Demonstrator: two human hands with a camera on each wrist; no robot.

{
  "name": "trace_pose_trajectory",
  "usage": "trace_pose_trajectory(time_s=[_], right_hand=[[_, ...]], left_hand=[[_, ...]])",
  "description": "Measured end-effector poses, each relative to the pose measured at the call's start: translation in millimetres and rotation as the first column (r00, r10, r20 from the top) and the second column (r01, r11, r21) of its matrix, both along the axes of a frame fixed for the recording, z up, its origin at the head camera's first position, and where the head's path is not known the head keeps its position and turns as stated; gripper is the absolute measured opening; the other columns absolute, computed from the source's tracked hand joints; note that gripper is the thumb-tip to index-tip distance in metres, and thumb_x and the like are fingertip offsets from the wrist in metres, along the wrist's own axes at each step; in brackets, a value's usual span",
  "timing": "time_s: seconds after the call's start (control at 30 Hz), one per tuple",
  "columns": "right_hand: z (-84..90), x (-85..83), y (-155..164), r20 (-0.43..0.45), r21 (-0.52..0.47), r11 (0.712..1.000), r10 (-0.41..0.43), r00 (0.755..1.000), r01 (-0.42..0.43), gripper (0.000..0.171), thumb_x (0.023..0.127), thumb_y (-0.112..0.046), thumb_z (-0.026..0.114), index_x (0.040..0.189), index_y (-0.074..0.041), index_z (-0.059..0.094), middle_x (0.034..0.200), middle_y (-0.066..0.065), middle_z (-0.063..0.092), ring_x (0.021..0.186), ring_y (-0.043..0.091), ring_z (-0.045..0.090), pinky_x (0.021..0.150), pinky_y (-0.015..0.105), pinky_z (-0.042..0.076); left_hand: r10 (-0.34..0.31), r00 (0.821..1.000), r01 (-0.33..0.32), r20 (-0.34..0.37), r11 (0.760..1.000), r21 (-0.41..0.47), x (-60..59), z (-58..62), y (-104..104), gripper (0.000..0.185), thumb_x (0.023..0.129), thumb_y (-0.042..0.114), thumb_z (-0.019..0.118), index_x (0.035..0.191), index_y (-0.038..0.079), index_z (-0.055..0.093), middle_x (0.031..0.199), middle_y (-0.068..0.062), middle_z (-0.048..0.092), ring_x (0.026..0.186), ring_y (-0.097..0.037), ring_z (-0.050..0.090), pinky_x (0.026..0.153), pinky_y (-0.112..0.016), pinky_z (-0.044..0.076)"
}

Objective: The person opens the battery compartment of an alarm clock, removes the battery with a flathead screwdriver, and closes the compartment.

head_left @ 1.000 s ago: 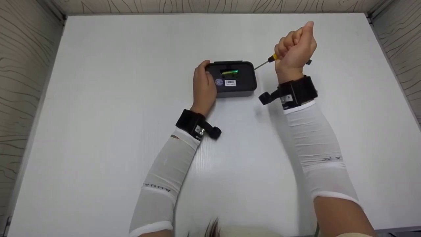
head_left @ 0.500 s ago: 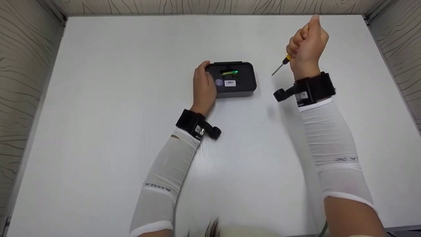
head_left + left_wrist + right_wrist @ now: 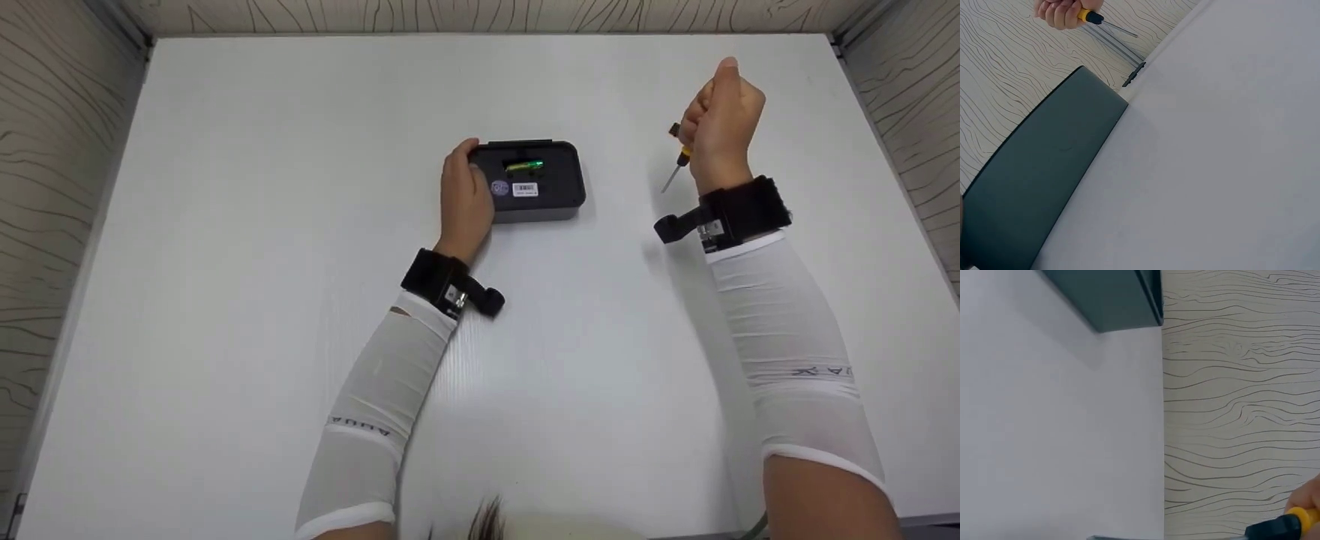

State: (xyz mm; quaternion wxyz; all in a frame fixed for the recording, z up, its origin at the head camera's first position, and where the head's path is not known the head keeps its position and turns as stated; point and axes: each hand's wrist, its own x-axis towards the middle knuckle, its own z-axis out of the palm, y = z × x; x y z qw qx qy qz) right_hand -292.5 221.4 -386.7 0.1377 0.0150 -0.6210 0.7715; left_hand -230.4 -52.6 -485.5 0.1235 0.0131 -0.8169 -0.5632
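Change: the right hand [image 3: 721, 124], which a second earlier held the screwdriver [image 3: 677, 163] with its tip almost at the black box [image 3: 534, 180], had moved right and slightly nearer, well apart from the box. The left hand [image 3: 464, 196] and the box had not shifted.

Head view, left hand: it lay against the left end of the box, thumb at the far left corner, fingers wrapped loosely on the left side, seemingly steadying the box on the white table [image 3: 247, 225].

Head view, box: it sat flat near the table's middle, towards the far side, its open recess facing up with a green-tipped battery [image 3: 525, 164] inside and a white barcode label [image 3: 525, 190] just nearer.

Head view, right hand: a closed fist was clamped round the screwdriver handle, the thin shaft pointing down and towards the left, its tip above the bare table.

Left wrist view: the dark side of the box [image 3: 1039, 180] filled the lower left; beyond it, the right hand [image 3: 1058, 11] gripped the yellow and black screwdriver [image 3: 1100, 21] before the wood-grain wall [image 3: 1010, 84].

Right wrist view: a corner of the box [image 3: 1112, 298] showed at the top, and the screwdriver's yellow collar [image 3: 1292, 523] at the lower right; the fingers were barely visible here.
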Motion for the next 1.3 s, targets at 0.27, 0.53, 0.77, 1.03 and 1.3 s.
trace_pose_trajectory(time_s=[0.27,0.53,0.77,1.03,1.3], right_hand=[[-10.7,-4.7,20,0.062,0.093,0.995,-0.040,0.997,0.034,0.057,0.110,-0.024,0.036,0.055,-0.008,0.030,0.044,-0.002,0.027,0.035,0.007,0.020,0.037,0.019,0.013],[-18.1,-7.7,29,0.119,0.129,0.990,-0.076,0.990,0.061,0.057,0.109,-0.026,0.038,0.057,-0.007,0.030,0.044,-0.002,0.030,0.034,0.006,0.023,0.034,0.018,0.016],[-16.1,-7.3,27,0.149,0.143,0.989,-0.062,0.987,0.040,0.056,0.108,-0.026,0.043,0.058,-0.007,0.030,0.044,0.000,0.031,0.033,0.007,0.025,0.035,0.018,0.017],[-18.9,-13.3,27,0.240,0.179,0.980,-0.131,0.962,0.089,0.034,0.099,-0.010,0.057,0.069,-0.005,0.042,0.052,0.001,0.041,0.036,0.009,0.038,0.037,0.017,0.029],[-24.2,-13.8,32,0.292,0.313,0.950,-0.117,0.949,0.021,0.006,0.099,-0.007,0.051,0.099,-0.007,0.056,0.089,0.007,0.049,0.069,0.016,0.053,0.063,0.018,0.049]], left_hand=[[-0.003,1.000,0.003,0.001,1.000,-0.001,0.1,-0.7,-1,0.043,0.106,0.003,0.028,0.147,-0.002,0.041,0.147,-0.017,0.046,0.142,-0.021,0.039,0.116,-0.021,0.025],[0.001,1.000,-0.001,0.012,1.000,0.002,0.7,-0.3,0,0.043,0.106,0.003,0.030,0.147,-0.001,0.042,0.147,-0.016,0.046,0.141,-0.021,0.039,0.116,-0.021,0.025],[-0.002,1.000,0.002,0.031,1.000,0.000,-0.1,0.7,-1,0.042,0.107,0.003,0.029,0.147,-0.001,0.042,0.148,-0.016,0.045,0.143,-0.021,0.037,0.117,-0.020,0.024],[-0.001,0.999,0.001,0.037,1.000,-0.003,0.4,0.9,1,0.042,0.107,0.004,0.031,0.147,0.000,0.043,0.148,-0.016,0.046,0.142,-0.021,0.039,0.116,-0.021,0.025],[0.000,0.999,0.000,0.040,1.000,0.000,0.2,1.4,0,0.042,0.107,0.004,0.031,0.146,0.000,0.043,0.148,-0.016,0.046,0.141,-0.021,0.039,0.116,-0.021,0.025]])
